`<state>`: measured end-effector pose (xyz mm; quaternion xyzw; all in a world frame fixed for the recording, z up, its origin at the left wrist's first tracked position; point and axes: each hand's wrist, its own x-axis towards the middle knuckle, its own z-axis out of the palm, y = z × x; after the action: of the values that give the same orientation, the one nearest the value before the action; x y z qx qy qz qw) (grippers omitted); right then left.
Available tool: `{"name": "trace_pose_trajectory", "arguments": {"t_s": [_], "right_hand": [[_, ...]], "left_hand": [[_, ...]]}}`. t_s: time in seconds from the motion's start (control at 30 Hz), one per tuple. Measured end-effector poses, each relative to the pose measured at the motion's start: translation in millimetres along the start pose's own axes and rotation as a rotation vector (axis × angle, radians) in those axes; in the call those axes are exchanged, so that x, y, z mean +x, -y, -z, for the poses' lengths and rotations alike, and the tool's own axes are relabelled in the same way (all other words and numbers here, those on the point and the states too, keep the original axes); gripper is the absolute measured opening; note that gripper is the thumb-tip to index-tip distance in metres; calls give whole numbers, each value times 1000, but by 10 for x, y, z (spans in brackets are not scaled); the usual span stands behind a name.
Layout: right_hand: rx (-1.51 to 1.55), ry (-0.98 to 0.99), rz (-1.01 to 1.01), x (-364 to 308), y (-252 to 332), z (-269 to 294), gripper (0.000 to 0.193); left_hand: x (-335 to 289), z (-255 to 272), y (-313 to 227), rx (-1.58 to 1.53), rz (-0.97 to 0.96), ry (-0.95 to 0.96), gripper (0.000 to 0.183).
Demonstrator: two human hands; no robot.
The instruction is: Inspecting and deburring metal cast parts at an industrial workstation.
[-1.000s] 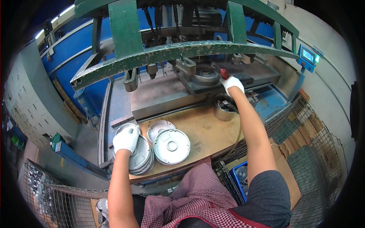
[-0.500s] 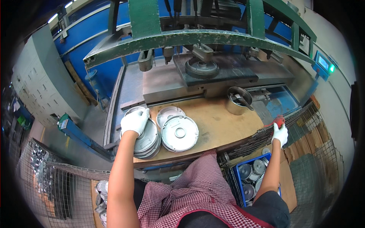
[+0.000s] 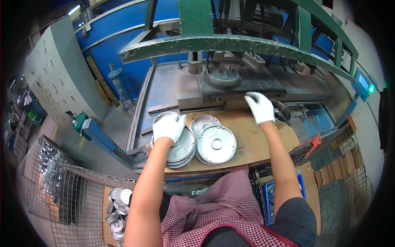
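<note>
My left hand on a stack of metal discs, my right hand bare of any load

My gloved left hand (image 3: 168, 129) lay over the left-hand stack of silver discs (image 3: 183, 151), its thumb stretched across the top; its fingertips were hidden, so I could not tell how tightly it gripped. Just right of that stack, more silver discs (image 3: 224, 150) sat on the wooden worktop (image 3: 259, 144). My gloved right hand (image 3: 260, 108) was raised over the worktop, loosely open with fingers slightly bent, holding nothing visible, just beside a metal pot (image 3: 282, 108). Beyond it, a round metal piece (image 3: 222, 77) sat on the machine's bed (image 3: 255, 87). A red tool (image 3: 316, 140) was at the worktop's right.
</note>
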<state>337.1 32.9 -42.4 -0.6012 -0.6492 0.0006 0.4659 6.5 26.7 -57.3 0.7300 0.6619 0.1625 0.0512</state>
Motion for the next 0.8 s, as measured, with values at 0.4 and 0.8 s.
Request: {"name": "trace_pose_trajectory", "arguments": {"t_s": [0.4,0.8], "right_hand": [[-341,470,-4,981,849,-923,50],[-114,105,571,-256,920,-158,27]], "left_hand": [[8,124,-62,14,66,145,53],[-11,154,-76,3,63,144,54]]}}
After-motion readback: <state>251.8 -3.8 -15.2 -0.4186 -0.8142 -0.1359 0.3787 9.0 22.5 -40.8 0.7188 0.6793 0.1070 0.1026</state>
